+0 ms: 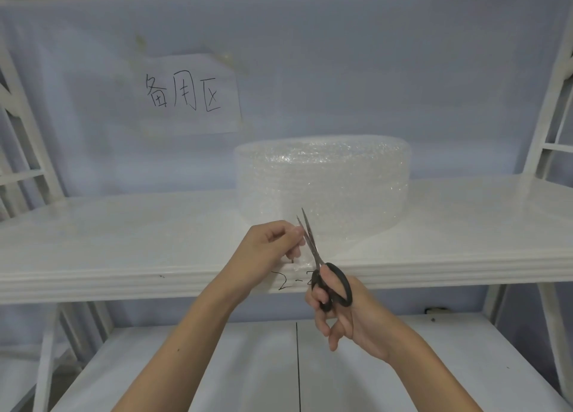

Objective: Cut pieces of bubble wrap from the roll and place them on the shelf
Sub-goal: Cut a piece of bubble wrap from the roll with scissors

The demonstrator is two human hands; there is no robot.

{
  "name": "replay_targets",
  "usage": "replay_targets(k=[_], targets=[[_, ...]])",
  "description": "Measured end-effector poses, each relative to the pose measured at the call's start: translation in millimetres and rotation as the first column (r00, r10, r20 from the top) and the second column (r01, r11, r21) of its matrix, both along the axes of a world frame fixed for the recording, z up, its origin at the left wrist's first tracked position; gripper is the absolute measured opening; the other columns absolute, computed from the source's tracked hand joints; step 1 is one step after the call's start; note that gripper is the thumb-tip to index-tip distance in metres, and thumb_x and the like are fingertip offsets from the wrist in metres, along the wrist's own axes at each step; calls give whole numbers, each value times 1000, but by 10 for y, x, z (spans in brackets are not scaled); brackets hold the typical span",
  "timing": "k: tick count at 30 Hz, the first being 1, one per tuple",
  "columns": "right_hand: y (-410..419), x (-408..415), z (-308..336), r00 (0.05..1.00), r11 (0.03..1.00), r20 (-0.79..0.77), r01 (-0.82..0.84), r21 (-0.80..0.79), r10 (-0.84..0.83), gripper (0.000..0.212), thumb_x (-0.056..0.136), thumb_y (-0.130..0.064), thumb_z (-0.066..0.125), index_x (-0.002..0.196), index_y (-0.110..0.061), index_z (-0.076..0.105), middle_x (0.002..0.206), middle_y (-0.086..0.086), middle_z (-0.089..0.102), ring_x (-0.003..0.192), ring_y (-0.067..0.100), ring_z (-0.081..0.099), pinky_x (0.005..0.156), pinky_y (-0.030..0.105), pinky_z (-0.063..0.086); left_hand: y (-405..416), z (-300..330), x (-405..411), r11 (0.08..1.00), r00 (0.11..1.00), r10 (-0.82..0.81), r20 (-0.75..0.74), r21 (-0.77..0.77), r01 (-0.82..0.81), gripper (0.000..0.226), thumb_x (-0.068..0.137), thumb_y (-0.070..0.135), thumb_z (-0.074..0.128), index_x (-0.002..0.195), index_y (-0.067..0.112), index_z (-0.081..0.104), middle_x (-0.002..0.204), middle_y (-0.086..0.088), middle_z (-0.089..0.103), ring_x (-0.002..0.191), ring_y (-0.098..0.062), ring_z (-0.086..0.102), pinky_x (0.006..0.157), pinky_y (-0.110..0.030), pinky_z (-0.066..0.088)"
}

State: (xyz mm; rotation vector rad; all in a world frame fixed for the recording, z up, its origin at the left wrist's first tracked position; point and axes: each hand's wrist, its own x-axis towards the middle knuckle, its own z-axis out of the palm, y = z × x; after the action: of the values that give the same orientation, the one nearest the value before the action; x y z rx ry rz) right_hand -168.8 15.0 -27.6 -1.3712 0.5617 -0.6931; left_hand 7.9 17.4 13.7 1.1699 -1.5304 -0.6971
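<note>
A clear roll of bubble wrap [322,179] stands on the white shelf [124,244], right of centre. Its loose end [328,247] trails forward to the shelf's front edge. My left hand [273,244] pinches the left side of that loose end. My right hand [335,312] grips black-handled scissors [325,272], fingers through the loops. The blades point up and away, slightly parted, with the wrap between them just right of my left fingers.
A paper sign [186,95] with handwritten characters is taped to the pale back wall. White frame uprights [548,126] stand at both sides. A lower white shelf [217,365] lies under my forearms. Handwritten marks [285,281] show on the shelf's front edge.
</note>
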Motion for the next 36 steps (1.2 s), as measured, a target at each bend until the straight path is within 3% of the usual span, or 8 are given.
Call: replay_targets(k=[9,12,15,21,27,36], targets=[[-28,52,42,1000,1000,6,20,-7,-20,51,75,-63,60,66,-14,47,68,-1,50,37,14,43,29,19,33,10,6,18,998,998,-59,27,-7,59,29,97,22,58,72,12,66,62,5,60,63,-6,55,68,-10,42],[-15,73,41,999,998,16,52,-47,-51,45,67,-63,64,55,-21,53,70,1,50,34,12,42,29,17,32,5,1,29,998,998,-62,22,-11,62,30,98,22,58,71,13,65,62,4,60,64,-7,55,70,-12,42],[1,82,57,997,995,10,71,-74,-70,44,72,-62,64,49,-26,54,71,2,49,34,12,41,30,17,31,7,9,29,998,998,-65,18,-14,65,32,98,23,58,67,15,65,62,3,60,64,-9,54,70,-14,43],[27,84,80,997,995,10,76,-66,-75,39,69,-58,63,50,-25,55,71,3,49,33,11,41,30,18,31,15,71,9,999,988,-35,-149,35,41,45,92,53,55,73,14,68,64,2,63,62,-15,57,67,-20,47],[25,86,64,997,996,9,83,-23,-82,44,73,-58,61,56,-18,52,70,2,49,34,13,42,29,17,32,-39,59,-57,999,996,30,-86,15,-29,33,98,33,56,70,19,64,58,8,59,56,-9,52,60,-20,40],[55,82,47,997,997,-6,81,-7,-81,53,74,-62,63,64,-13,46,69,1,46,35,15,42,28,18,30,-28,38,-25,1000,998,6,-66,-6,-6,35,98,29,56,64,22,60,60,6,56,55,-6,50,59,-19,39]])
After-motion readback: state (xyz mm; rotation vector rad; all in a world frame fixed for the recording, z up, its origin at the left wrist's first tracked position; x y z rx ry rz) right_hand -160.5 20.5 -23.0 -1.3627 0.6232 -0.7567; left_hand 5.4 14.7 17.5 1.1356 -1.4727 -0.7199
